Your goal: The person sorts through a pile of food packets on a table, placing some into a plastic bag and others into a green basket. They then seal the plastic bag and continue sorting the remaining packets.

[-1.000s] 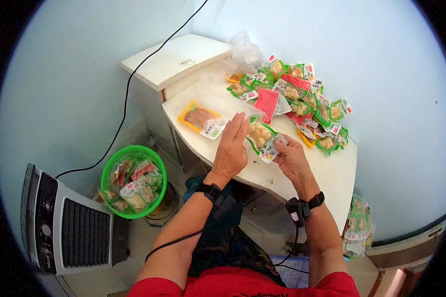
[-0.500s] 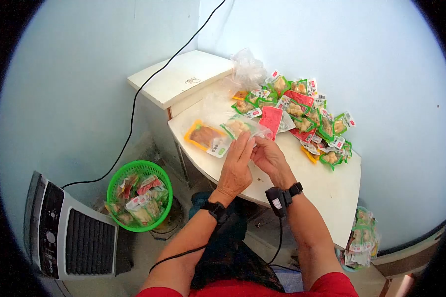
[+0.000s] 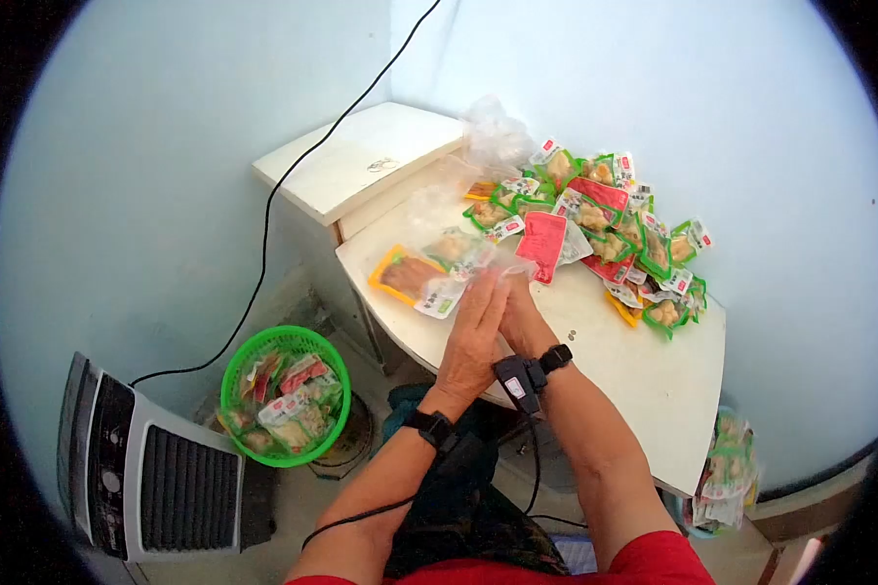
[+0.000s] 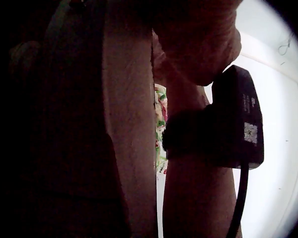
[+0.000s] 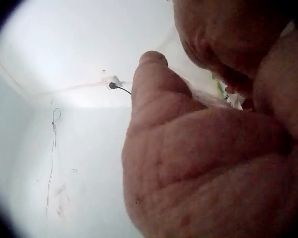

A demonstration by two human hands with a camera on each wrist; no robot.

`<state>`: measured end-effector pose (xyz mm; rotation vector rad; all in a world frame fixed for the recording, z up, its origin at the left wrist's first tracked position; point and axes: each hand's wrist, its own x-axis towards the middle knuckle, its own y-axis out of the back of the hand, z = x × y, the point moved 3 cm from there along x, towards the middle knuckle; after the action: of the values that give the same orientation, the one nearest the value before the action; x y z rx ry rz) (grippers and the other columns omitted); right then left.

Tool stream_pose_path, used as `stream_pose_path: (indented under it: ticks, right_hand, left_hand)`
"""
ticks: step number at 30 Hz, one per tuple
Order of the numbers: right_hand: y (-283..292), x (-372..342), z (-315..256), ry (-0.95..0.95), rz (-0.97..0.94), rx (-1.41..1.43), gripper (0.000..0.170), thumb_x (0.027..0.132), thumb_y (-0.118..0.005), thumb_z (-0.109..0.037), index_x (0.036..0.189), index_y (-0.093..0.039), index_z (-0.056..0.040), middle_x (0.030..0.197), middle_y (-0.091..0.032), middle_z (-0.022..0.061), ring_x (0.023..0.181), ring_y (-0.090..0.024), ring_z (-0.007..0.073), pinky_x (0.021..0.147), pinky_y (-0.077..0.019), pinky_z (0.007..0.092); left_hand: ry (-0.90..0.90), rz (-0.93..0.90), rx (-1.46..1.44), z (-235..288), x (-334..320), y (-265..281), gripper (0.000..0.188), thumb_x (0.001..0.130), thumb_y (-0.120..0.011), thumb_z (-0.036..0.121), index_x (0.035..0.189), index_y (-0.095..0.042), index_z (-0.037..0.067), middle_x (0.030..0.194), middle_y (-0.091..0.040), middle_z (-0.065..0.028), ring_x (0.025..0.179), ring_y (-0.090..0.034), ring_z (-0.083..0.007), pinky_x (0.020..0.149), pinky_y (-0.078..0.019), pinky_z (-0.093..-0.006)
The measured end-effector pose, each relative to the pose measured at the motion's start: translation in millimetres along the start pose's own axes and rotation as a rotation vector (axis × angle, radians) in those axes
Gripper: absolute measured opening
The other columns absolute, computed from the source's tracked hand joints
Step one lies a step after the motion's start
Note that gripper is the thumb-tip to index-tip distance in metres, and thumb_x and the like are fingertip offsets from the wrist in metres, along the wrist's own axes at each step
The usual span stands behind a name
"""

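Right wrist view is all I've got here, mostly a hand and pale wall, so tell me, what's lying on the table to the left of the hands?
Observer: The head view shows a yellow-edged packet on the white table, left of the left hand.
Operator: Okay, and where's the rest of the stock on that table?
Observer: A pile of packets lies toward the back, beyond the hands and to their right.
Operator: Anything off the table on the person's left?
Observer: Yes, a green basket with more packets in it, lower than the tabletop.
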<state>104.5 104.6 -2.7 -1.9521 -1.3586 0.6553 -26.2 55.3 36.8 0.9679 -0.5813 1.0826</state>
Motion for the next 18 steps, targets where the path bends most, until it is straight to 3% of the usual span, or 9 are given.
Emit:
stream_pose_path:
  ticks: [7, 10, 13, 14, 18]
  right_hand:
    - [20.7, 18.6, 20.0, 0.116, 0.165, -0.046, 0.012, 0.097, -0.047, -0.015, 0.094, -0.056, -0.0063, 0.084, -0.059, 0.0072, 0.071, -0.057, 0.0192, 0.060, -0.0504, 0.0348]
    - [16.5, 19.8, 25.4, 0.096, 0.134, -0.015, 0.025, 0.100, -0.042, -0.026, 0.090, -0.056, -0.0070, 0.084, -0.059, 0.0077, 0.071, -0.059, 0.0220, 0.061, -0.0519, 0.0361]
    - [11.9, 10.2, 7.7, 0.268, -0.028, -0.358, 0.013, 0.095, -0.053, -0.012, 0.090, -0.060, -0.0023, 0.087, -0.061, 0.0100, 0.071, -0.060, 0.0197, 0.058, -0.0513, 0.0333]
    - [10.8, -3.1, -5.6, 0.226, 0.097, -0.689, 0.006, 0.088, -0.059, 0.000, 0.092, -0.063, 0.0036, 0.093, -0.063, 0.0127, 0.073, -0.063, 0.0186, 0.060, -0.0537, 0.0306]
    - [-6.3, -62.2, -50.4, 0.120, 0.133, -0.615, 0.023, 0.087, -0.054, -0.002, 0.105, -0.061, 0.0097, 0.090, -0.066, 0.0118, 0.079, -0.070, 0.0230, 0.067, -0.0595, 0.0321]
  left_hand:
    - [-0.034, -0.006, 0.007, -3.8, -1.8, -2.9, 0.049, 0.092, -0.052, 0.010, 0.140, -0.045, 0.001, 0.146, -0.041, -0.0254, 0.137, -0.040, -0.0392, 0.113, -0.0322, -0.0446]
    - [-0.020, -0.018, 0.030, -3.8, -2.8, -5.6, 0.055, 0.086, -0.053, 0.003, 0.140, -0.045, 0.001, 0.145, -0.042, -0.0261, 0.136, -0.041, -0.0399, 0.113, -0.0321, -0.0450]
    - [-0.008, -0.026, 0.039, -6.8, -3.4, -6.3, 0.065, 0.077, -0.047, -0.008, 0.140, -0.045, 0.000, 0.145, -0.042, -0.0264, 0.135, -0.040, -0.0406, 0.113, -0.0321, -0.0448]
    - [0.000, -0.031, 0.037, -3.6, -1.7, -4.3, 0.068, 0.073, -0.044, -0.011, 0.140, -0.044, 0.000, 0.145, -0.042, -0.0264, 0.136, -0.040, -0.0407, 0.113, -0.0322, -0.0446]
    - [-0.013, -0.036, 0.035, -3.1, -1.3, -4.6, 0.079, 0.063, -0.035, -0.015, 0.141, -0.043, -0.001, 0.146, -0.041, -0.0260, 0.137, -0.038, -0.0409, 0.113, -0.0321, -0.0440]
